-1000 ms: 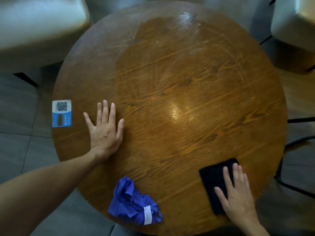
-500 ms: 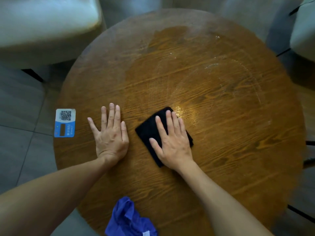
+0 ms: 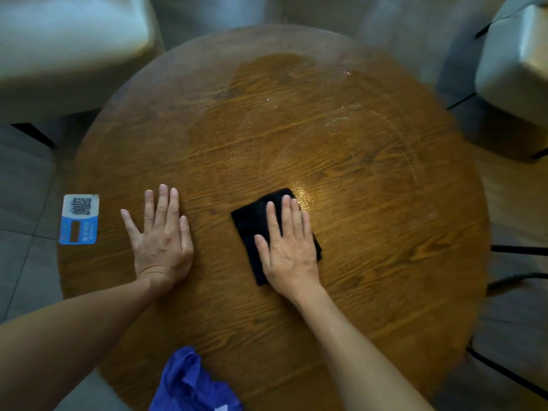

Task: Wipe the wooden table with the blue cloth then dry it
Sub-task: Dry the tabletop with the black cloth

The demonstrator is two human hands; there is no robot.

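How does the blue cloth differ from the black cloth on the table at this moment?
The blue cloth lies crumpled at the near edge of the table, while the black cloth is folded flat near the middle. No hand touches the blue cloth; the right hand presses flat on the black cloth. The frame's edge cuts off the blue cloth; the black cloth is partly hidden under the hand. Both rest on the wooden tabletop.

The round wooden table [image 3: 370, 232] shows strong grain with a glossy wet sheen at centre, matt toward twelve o'clock; the black cloth [image 3: 252, 221] looks soft, matt.
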